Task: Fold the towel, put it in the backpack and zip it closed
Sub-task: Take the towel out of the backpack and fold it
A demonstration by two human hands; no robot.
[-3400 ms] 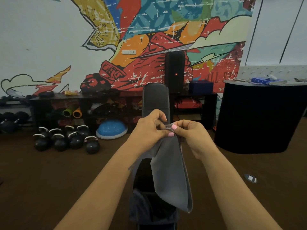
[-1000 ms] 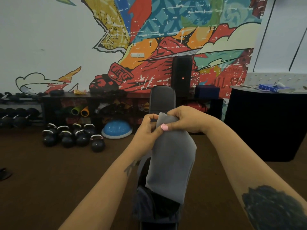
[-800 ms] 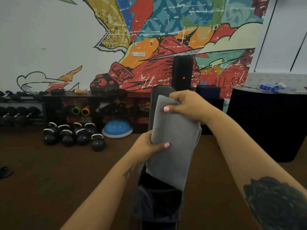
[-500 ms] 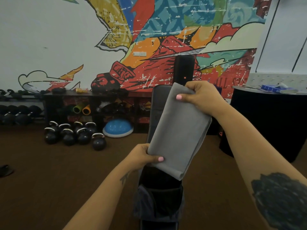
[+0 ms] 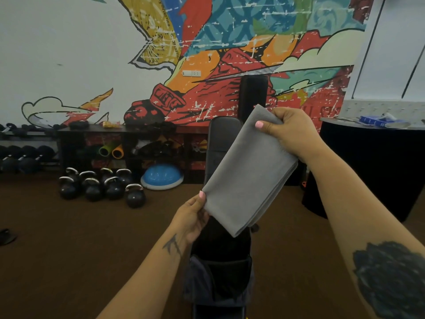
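While held up at frame ctr, folded grey towel (image 5: pixel 247 173) tilted, top corner pinched by right hand (image 5: pixel 291 132), lower-left edge pinched by left hand (image 5: pixel 192 216), open backpack (image 5: pixel 219 276) below at bottom ctr.

We have one wide-angle view, worn on the head, facing forward and slightly down. Both forearms reach in from the lower frame, close to us; the mural wall (image 5: pixel 230 42) fills the upper frame, farther off.
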